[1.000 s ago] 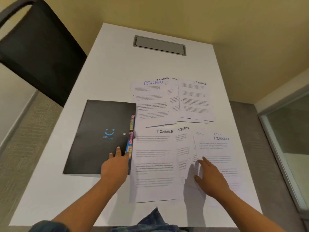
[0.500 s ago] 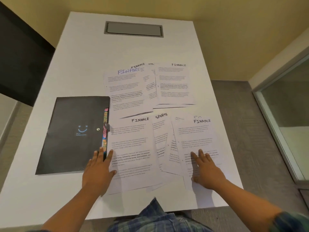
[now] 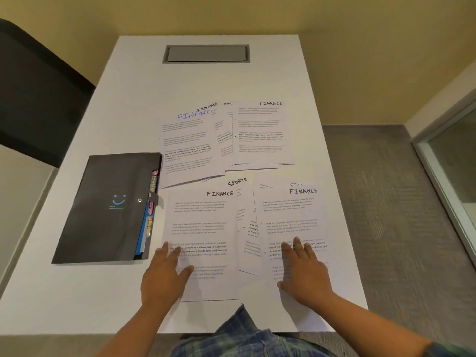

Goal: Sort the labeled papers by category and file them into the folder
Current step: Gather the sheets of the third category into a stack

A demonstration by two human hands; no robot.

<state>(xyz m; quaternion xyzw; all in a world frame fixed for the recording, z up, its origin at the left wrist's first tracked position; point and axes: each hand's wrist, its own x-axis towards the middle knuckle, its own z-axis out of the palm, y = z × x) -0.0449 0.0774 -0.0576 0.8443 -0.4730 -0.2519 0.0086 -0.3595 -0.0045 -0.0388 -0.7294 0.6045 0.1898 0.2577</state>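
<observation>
A black folder [image 3: 108, 207] with a blue smiley and coloured index tabs lies shut at the table's left. Printed papers spread to its right. Two near sheets are labelled FINANCE: one [image 3: 201, 222] under my left hand [image 3: 164, 274], another [image 3: 291, 217] under my right hand [image 3: 304, 271]. Both hands lie flat, fingers straight, pressing the sheets. Between them a SPORTS sheet [image 3: 242, 202] peeks out, mostly covered. Farther back lie more FINANCE sheets, one lettered in blue [image 3: 188, 148] and one in black [image 3: 262, 132], overlapping others.
The white table [image 3: 144, 94] has a grey cable hatch [image 3: 206, 54] at its far end. A dark chair [image 3: 33, 94] stands at the left. A glass panel [image 3: 453, 171] and grey carpet are on the right. The near papers reach the table's front edge.
My left hand has slid right, off the folder and onto the left FINANCE sheet. My right hand stays flat on the right FINANCE sheet. The camera view has shifted.
</observation>
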